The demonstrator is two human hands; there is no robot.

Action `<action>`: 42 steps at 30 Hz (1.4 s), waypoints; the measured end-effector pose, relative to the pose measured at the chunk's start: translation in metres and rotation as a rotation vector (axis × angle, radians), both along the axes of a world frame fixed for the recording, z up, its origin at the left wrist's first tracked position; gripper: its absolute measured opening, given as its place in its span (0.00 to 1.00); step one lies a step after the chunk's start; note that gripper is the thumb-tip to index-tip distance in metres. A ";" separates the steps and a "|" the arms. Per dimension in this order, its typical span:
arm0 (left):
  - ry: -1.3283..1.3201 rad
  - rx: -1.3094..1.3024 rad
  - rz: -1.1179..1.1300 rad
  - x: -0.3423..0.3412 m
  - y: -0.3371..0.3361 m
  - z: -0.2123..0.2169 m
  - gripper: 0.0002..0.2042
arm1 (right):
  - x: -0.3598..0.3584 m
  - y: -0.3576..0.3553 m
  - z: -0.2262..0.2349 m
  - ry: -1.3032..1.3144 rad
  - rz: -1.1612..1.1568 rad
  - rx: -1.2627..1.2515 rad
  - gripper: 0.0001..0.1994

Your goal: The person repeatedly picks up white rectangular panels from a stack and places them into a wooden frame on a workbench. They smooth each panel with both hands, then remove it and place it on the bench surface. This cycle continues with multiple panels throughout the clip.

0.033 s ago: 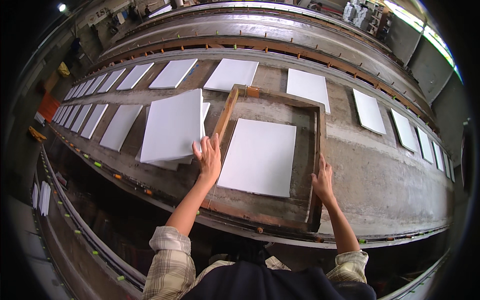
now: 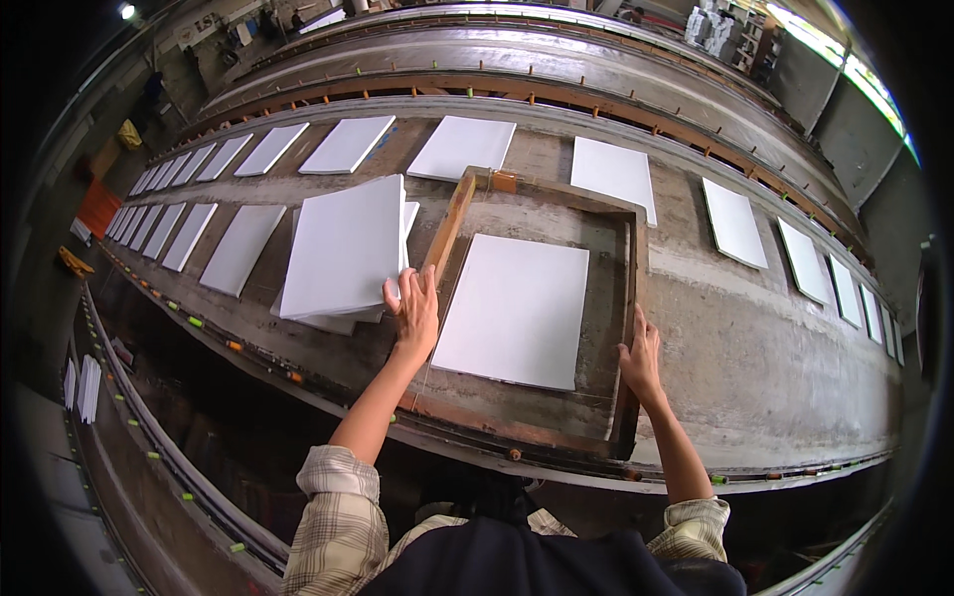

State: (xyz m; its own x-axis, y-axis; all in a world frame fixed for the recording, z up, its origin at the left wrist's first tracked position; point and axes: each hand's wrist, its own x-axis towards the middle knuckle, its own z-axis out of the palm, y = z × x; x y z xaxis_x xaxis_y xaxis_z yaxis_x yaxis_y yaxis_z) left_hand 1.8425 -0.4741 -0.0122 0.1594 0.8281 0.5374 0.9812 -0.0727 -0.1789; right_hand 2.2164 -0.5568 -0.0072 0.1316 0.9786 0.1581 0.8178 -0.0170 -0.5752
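Note:
A dark wooden screen frame (image 2: 637, 260) lies on the long table, around a stack of white sheets (image 2: 512, 308) that shows inside it. On its left rail rests my left hand (image 2: 411, 316), gripping the wood with bent fingers; the thumb is hidden. The outer fingers are by the lower corner of a tilted stack of white sheets (image 2: 343, 243), which lies over other sheets. My right hand (image 2: 641, 360) holds the right rail, fingers along its outside and thumb toward the inside.
Rows of white sheet stacks (image 2: 243, 248) run along the table (image 2: 755, 368), curving away left and right. Small orange and green stops (image 2: 234, 346) line its near rail. Another long table (image 2: 417, 55) stands beyond, and one more rail (image 2: 149, 407) passes at lower left.

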 end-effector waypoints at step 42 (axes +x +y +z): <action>-0.771 -0.165 -0.528 0.307 -0.061 0.022 0.20 | 0.320 -0.093 0.042 0.081 -0.071 0.230 0.37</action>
State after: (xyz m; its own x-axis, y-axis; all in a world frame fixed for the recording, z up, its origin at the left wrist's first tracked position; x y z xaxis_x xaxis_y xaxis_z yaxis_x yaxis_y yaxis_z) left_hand 2.1498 -0.5350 0.0094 0.1846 0.8253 0.5337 0.6579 -0.5071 0.5567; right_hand 2.5362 -0.6501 0.0350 0.2198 0.9061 0.3615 0.7703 0.0662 -0.6343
